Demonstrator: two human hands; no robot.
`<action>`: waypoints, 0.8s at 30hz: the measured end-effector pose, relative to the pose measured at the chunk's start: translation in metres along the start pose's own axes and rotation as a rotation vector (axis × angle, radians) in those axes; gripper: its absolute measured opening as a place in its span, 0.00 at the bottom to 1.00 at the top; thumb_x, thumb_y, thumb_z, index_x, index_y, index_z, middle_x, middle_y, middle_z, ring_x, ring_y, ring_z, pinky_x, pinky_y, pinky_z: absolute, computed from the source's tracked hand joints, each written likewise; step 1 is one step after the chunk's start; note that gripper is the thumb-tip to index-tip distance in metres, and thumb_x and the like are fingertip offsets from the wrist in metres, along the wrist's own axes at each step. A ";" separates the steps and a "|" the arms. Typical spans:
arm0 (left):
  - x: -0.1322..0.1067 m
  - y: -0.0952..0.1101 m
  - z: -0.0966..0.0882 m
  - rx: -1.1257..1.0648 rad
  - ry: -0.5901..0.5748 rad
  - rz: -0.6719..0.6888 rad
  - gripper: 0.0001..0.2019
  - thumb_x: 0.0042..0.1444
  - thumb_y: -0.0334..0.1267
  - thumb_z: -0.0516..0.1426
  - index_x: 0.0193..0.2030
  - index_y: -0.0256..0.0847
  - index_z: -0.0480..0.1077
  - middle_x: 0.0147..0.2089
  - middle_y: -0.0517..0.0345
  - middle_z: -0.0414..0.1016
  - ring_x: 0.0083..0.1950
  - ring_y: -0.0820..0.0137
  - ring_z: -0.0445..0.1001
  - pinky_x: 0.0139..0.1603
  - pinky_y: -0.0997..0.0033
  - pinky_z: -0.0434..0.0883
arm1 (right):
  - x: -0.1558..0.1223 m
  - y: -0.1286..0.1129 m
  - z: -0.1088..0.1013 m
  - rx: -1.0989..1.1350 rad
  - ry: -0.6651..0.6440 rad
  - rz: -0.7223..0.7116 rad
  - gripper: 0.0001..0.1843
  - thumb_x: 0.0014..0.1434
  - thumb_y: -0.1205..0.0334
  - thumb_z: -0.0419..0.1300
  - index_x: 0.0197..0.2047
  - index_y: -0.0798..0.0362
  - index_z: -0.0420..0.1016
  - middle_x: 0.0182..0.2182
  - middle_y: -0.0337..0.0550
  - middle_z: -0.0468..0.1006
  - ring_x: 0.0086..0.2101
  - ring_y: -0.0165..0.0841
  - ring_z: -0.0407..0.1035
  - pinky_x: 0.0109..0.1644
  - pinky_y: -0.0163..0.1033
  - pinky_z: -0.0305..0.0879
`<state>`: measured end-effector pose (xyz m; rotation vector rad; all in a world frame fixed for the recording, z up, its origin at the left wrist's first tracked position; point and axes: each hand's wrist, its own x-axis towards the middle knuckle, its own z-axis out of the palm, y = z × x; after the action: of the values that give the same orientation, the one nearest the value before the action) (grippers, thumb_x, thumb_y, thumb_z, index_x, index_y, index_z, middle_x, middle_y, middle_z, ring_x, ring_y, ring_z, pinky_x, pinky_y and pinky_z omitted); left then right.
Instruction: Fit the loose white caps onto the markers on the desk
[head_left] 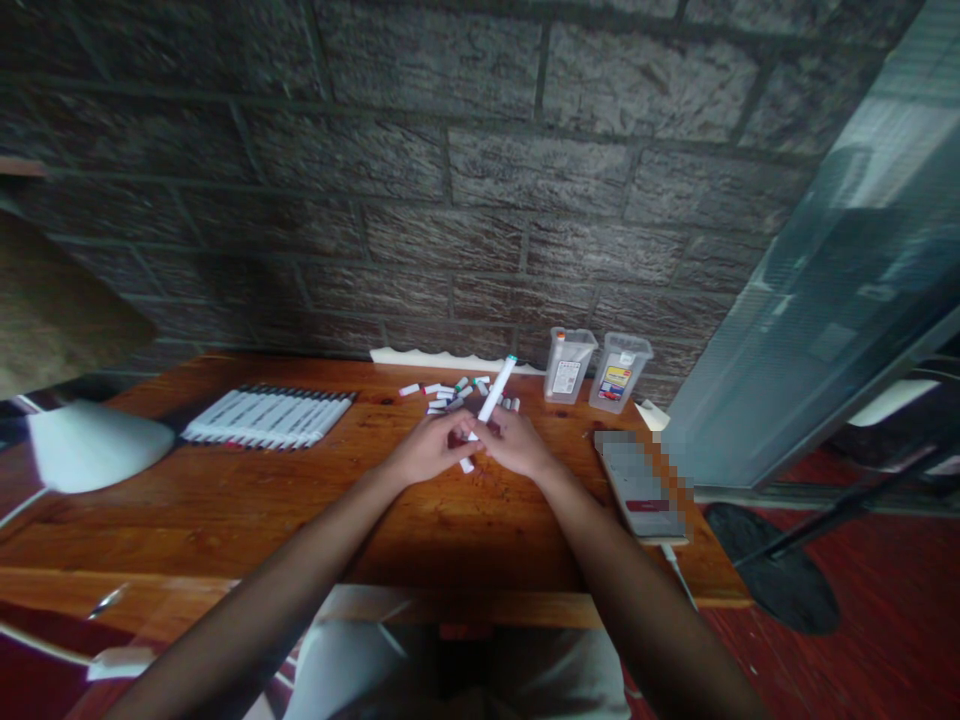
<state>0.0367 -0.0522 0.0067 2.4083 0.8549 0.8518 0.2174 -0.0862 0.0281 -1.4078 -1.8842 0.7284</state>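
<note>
The right hand pinches a white marker, tilted over the desk's middle. At its near end the left hand's fingers curl inward; I cannot tell whether they grip it. Small caps lie beyond, a marker row left.

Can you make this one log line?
right hand: holding marker; left hand: at its lower end; beyond: loose caps, two tubs; left side: marker row

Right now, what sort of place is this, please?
Probably a desk corner in a home or small studio: wooden table, brick wall, lamp and row of pens.
</note>
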 end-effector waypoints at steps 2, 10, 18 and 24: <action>0.000 0.001 0.000 -0.002 -0.001 0.000 0.08 0.58 0.40 0.59 0.37 0.38 0.68 0.31 0.61 0.72 0.31 0.75 0.70 0.32 0.79 0.64 | 0.000 0.000 0.000 -0.005 -0.002 0.002 0.14 0.64 0.52 0.55 0.39 0.55 0.73 0.33 0.42 0.78 0.33 0.30 0.70 0.35 0.32 0.60; 0.001 0.001 0.001 -0.015 0.005 0.012 0.09 0.58 0.41 0.59 0.36 0.37 0.68 0.29 0.62 0.71 0.30 0.76 0.68 0.32 0.79 0.64 | 0.000 0.001 0.001 -0.015 0.008 0.001 0.15 0.63 0.51 0.55 0.37 0.55 0.72 0.31 0.41 0.77 0.31 0.28 0.68 0.36 0.32 0.59; 0.000 0.002 0.000 -0.028 -0.005 0.007 0.10 0.58 0.43 0.59 0.36 0.37 0.68 0.30 0.61 0.72 0.31 0.75 0.69 0.33 0.79 0.65 | 0.001 0.007 0.003 0.005 0.008 -0.042 0.15 0.63 0.52 0.54 0.42 0.55 0.74 0.35 0.42 0.79 0.34 0.30 0.70 0.37 0.32 0.62; 0.001 0.006 -0.001 0.001 -0.014 0.002 0.10 0.58 0.43 0.59 0.36 0.37 0.69 0.31 0.60 0.72 0.31 0.75 0.69 0.33 0.79 0.65 | 0.000 0.004 0.002 -0.073 0.016 -0.033 0.15 0.63 0.51 0.54 0.41 0.54 0.74 0.35 0.42 0.79 0.34 0.31 0.70 0.37 0.33 0.61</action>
<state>0.0390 -0.0552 0.0110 2.4140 0.8475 0.8344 0.2183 -0.0855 0.0236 -1.4195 -1.9352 0.6361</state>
